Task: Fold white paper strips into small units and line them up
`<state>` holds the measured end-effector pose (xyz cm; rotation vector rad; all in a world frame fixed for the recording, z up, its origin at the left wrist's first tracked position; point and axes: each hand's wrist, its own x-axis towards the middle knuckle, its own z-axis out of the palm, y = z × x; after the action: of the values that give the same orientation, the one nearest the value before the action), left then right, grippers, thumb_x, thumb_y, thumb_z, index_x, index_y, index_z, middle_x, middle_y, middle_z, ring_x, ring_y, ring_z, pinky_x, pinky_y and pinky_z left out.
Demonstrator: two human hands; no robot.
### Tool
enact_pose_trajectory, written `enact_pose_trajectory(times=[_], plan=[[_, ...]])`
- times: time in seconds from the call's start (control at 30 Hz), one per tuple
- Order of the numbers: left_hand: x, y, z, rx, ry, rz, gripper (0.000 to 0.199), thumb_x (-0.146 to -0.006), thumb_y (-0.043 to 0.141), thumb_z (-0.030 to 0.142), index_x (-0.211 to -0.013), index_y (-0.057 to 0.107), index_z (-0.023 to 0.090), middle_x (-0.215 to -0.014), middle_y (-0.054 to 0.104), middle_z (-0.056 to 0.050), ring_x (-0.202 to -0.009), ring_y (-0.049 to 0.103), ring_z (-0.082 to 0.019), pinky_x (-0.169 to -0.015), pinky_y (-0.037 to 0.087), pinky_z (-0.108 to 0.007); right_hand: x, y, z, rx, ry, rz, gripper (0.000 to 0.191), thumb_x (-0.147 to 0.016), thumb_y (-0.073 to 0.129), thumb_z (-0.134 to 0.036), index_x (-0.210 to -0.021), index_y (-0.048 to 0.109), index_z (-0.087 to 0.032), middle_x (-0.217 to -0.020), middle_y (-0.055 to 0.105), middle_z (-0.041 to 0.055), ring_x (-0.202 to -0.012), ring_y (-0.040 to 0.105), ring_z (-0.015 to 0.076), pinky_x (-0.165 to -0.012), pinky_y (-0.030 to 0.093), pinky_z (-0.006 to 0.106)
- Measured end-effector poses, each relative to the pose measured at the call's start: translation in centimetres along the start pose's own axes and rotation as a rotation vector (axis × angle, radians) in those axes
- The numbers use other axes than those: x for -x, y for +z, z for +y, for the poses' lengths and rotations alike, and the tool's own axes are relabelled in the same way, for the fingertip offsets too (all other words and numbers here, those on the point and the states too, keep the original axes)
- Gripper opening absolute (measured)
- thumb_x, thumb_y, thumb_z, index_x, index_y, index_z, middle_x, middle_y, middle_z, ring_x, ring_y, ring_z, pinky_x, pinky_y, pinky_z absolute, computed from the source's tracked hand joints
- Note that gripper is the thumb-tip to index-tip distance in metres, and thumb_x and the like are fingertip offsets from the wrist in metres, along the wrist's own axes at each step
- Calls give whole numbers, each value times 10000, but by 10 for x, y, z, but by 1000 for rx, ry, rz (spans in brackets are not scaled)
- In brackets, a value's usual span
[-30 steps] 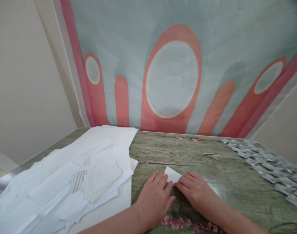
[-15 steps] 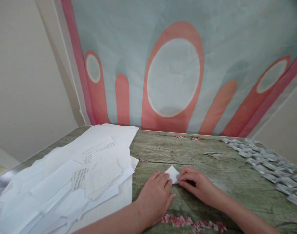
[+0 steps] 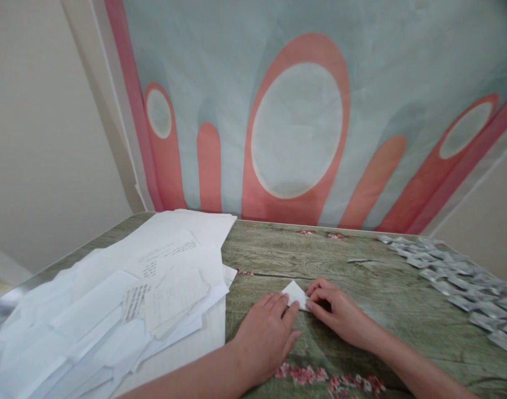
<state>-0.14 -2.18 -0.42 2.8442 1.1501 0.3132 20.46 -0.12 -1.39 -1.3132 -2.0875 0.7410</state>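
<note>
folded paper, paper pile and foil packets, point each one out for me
folded paper (image 3: 294, 292), head view, on its white upper corner between the hands
paper pile (image 3: 124, 299), head view, on a sheet mid-pile
foil packets (image 3: 453, 274), head view, on a packet mid-row

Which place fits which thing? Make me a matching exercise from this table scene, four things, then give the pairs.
Things:
1. small folded paper
2. pile of white sheets
3. silver packets
4. pink flower print

Places:
A. right side of the table
B. near table edge, between the forearms
C. under the fingertips of the left hand and right hand
D. left side of the table

Pairs: 1-C, 2-D, 3-A, 4-B
</note>
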Motion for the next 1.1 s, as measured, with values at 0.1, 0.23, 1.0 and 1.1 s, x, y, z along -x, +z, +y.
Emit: enact_pose_trajectory(times=[0.1, 0.23, 1.0, 1.1], plan=[[0, -1, 0, -2, 0, -7, 417, -898, 399, 379, -1253, 441, 164, -1274, 483, -122, -1172, 438, -245, -1011, 319, -392, 0, 1, 1, 4, 8, 4, 163, -810, 498, -198, -660, 557, -179, -859, 536, 33, -822, 527, 162, -761, 409, 297], [-1, -2, 0, -2, -2, -11, 418, -898, 397, 391, -1245, 452, 163, -1272, 483, -119, -1171, 435, -246, -1010, 323, -391, 0, 1, 0, 9, 21, 21, 159, -801, 505, -203, -654, 560, -180, -855, 543, 37, -819, 528, 168, -762, 410, 306], [-2, -5, 1, -7, -17, -32, 404, -887, 423, 394, -1231, 458, 184, -1236, 488, -108, -1138, 437, -252, -967, 356, -412, -1, 10, 0, 96, 32, 86, 143, -772, 513, -178, -629, 503, -186, -799, 512, 28, -783, 511, 167, -719, 410, 296], [-1, -4, 1, -4, -17, -24, 400, -887, 424, 394, -1226, 460, 185, -1236, 486, -106, -1140, 435, -248, -971, 351, -407, -1, 11, 1, 100, 29, 85, 147, -768, 512, -174, -623, 493, -187, -796, 509, 26, -772, 509, 165, -710, 413, 297]])
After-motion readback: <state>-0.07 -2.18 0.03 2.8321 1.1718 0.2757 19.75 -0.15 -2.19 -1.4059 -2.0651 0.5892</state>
